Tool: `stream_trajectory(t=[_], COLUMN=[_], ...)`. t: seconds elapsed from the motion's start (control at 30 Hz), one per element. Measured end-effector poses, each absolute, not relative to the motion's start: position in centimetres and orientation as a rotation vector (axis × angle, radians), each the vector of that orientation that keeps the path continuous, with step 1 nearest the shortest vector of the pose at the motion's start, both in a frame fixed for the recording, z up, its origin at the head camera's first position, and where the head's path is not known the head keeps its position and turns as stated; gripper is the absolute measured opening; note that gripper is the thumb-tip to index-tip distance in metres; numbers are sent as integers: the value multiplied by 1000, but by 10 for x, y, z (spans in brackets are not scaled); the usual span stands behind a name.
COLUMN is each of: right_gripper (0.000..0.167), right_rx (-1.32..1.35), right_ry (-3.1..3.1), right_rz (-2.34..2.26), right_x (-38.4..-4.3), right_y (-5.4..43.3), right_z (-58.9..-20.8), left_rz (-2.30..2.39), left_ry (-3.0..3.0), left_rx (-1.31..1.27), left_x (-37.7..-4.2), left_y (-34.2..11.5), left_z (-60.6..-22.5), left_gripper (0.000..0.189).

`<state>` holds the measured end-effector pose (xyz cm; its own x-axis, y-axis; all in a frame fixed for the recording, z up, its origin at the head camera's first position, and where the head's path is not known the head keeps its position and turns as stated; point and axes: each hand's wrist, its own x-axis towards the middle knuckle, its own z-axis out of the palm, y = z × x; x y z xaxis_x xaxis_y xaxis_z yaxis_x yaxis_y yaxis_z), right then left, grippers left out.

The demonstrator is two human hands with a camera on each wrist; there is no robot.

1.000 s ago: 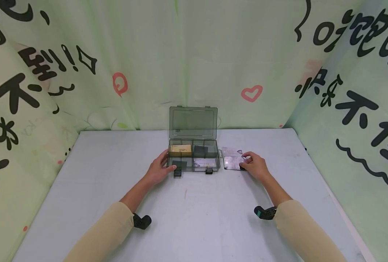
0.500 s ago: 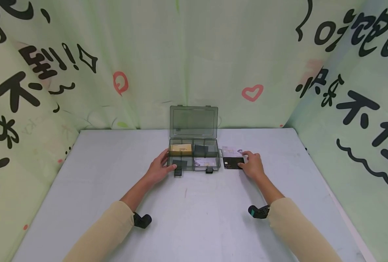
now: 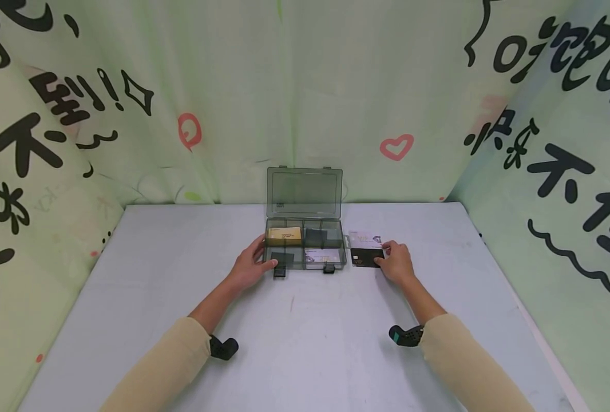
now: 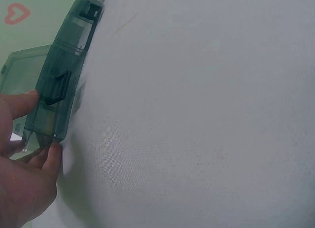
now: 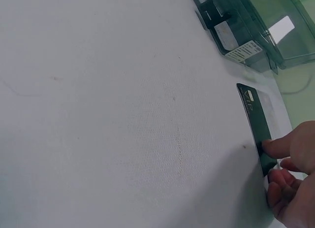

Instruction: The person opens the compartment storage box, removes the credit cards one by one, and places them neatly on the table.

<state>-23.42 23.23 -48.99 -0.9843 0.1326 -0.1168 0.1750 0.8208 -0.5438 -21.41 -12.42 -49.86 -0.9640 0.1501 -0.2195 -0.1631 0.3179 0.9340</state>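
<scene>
A clear grey-green compartment box (image 3: 298, 266) stands on the table with its lid (image 3: 305, 193) raised at the back. My left hand (image 3: 247, 271) grips its left front corner, thumb on the front wall and fingers round the side. To the right of the box is a black card (image 5: 256, 112) with a gold chip and the letters VIP. My right hand (image 3: 399, 263) pinches its right end, thumb on top and fingers at the edge. Just behind it lies a pale purple card (image 3: 364, 238). My fingers hide the black card's right end.
Inside the box are a yellowish stack of cards (image 3: 284, 234), a dark item (image 3: 316, 236) and a pale purple card at front right. Two black latches hang at the front; one latch (image 3: 280, 271) is near my left thumb. Printed curtains surround the white table (image 3: 294, 343).
The card under my right hand looked pale and shiny a second ago and now shows a black face. My right hand has shifted slightly left. My left hand keeps its place.
</scene>
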Motion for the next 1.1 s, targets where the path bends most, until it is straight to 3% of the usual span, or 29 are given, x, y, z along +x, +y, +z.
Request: stream_trajectory(t=[0.4,1.1], right_gripper=[46,36], right_rx=[295,11], right_ry=[2901,2753], right_rz=[-1016,-1328], right_x=[-234,-235], right_y=[231,200], right_z=[-485,-466], left_rz=[1677,1686], left_ry=[2330,2321], left_rx=[16,-1], left_x=[-213,-212], left_y=[-125,-124], left_z=[-497,-497], left_gripper=[79,79])
